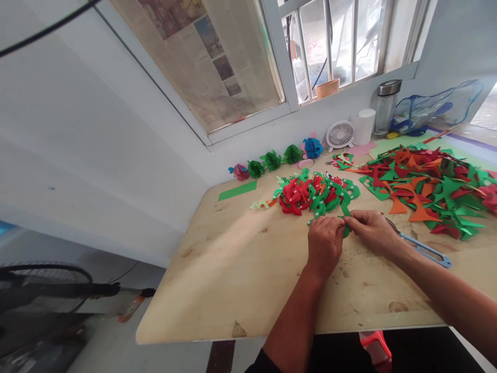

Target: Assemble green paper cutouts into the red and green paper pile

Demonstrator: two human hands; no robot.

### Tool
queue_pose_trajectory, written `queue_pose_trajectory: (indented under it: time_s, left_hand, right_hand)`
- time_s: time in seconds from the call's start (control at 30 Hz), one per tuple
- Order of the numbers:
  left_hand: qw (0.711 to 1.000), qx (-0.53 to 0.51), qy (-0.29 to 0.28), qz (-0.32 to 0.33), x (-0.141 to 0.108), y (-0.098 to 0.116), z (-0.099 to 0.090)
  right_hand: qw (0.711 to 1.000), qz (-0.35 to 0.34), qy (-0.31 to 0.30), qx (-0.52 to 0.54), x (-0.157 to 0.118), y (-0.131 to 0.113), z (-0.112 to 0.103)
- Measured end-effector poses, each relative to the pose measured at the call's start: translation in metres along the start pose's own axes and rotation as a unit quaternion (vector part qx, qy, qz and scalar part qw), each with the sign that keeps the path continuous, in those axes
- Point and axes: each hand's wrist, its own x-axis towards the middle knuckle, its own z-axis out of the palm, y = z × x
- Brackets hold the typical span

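My left hand (326, 239) and my right hand (368, 228) meet over the wooden table (240, 269), fingers pinched on a curved green cutout (345, 204). Just beyond them lies a heap of red and green curved cutouts (297, 194), some with small white patches. Beside my right wrist is a light blue cutter (427, 249), its front end partly covered by the hand. Farther right spreads a large pile of orange, red and green scraps (419, 191).
Along the wall stand green paper balls (272, 160), a blue one (312, 147), a small white fan (340, 135), a white cylinder (364, 126) and a glass bottle (386, 109). A flat green strip (237, 190) lies at the back left.
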Motion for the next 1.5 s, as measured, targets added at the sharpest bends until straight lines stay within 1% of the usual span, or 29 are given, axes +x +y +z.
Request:
queue_pose_trajectory:
  time_s: [0.2, 0.37, 0.57, 0.9, 1.2, 1.5]
  left_hand:
    - [1.0, 0.009, -0.007, -0.001, 0.0001, 0.0001, 0.0007]
    - [1.0, -0.007, 0.003, -0.015, -0.0013, 0.0008, 0.0003]
    - [1.0, -0.021, 0.004, -0.011, -0.0012, 0.0009, -0.0001]
    - [0.999, -0.021, 0.005, -0.024, -0.0013, 0.0036, 0.0002]
    - [1.0, -0.017, 0.01, -0.011, -0.0017, 0.0039, -0.0003]
    - [0.999, 0.015, -0.006, -0.045, -0.0004, 0.0073, 0.0011]
  right_hand:
    - [1.0, 0.013, 0.011, -0.008, -0.0006, -0.0016, 0.0001]
    - [1.0, 0.012, 0.011, 0.005, -0.0007, -0.0019, -0.0005]
    - [1.0, 0.016, 0.007, -0.003, -0.0012, -0.0031, -0.001]
    - [1.0, 0.012, 0.016, -0.014, -0.0008, -0.0016, 0.0007]
    - [1.0, 0.013, 0.014, -0.021, -0.0011, -0.0029, 0.0005]
    - [0.999, 0.004, 0.007, -0.033, -0.0006, 0.0003, 0.0017]
